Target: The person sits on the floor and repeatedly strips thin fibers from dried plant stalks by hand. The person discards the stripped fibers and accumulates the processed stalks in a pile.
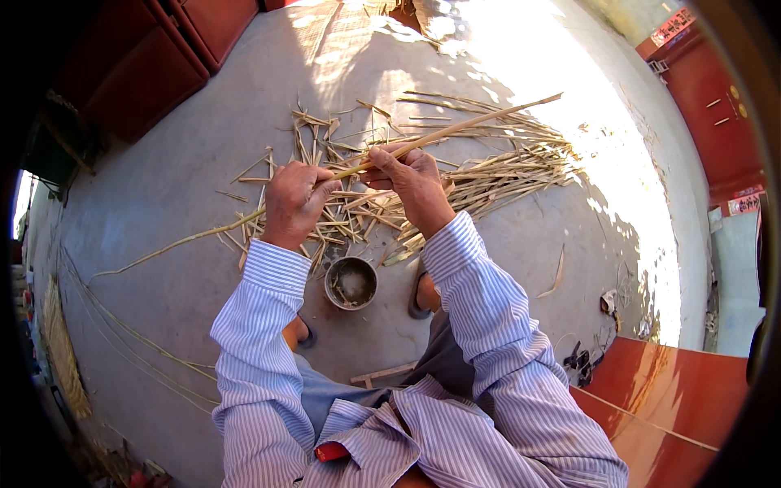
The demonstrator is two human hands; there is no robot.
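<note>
A long pale reed stalk (480, 119) slants up to the right through both of my hands. My left hand (296, 201) is closed on its lower part, fingers curled in, and a thin strand (175, 244) trails from that hand down to the left. My right hand (409, 184) pinches the stalk a little farther along, thumb on top. Below the hands lies a pile of dry stalks and split pieces (512, 167), spread over the grey floor. Nearer to me stands a round metal bowl (351, 283) with cloudy liquid and some bits in it, between my feet.
Long loose strands (134, 342) lie on the floor at the left. Dark red furniture (134, 69) stands at the far left, and a red door (708, 114) is at the right. A shiny red panel (663, 390) lies at the lower right, near a small dark tangle (582, 362).
</note>
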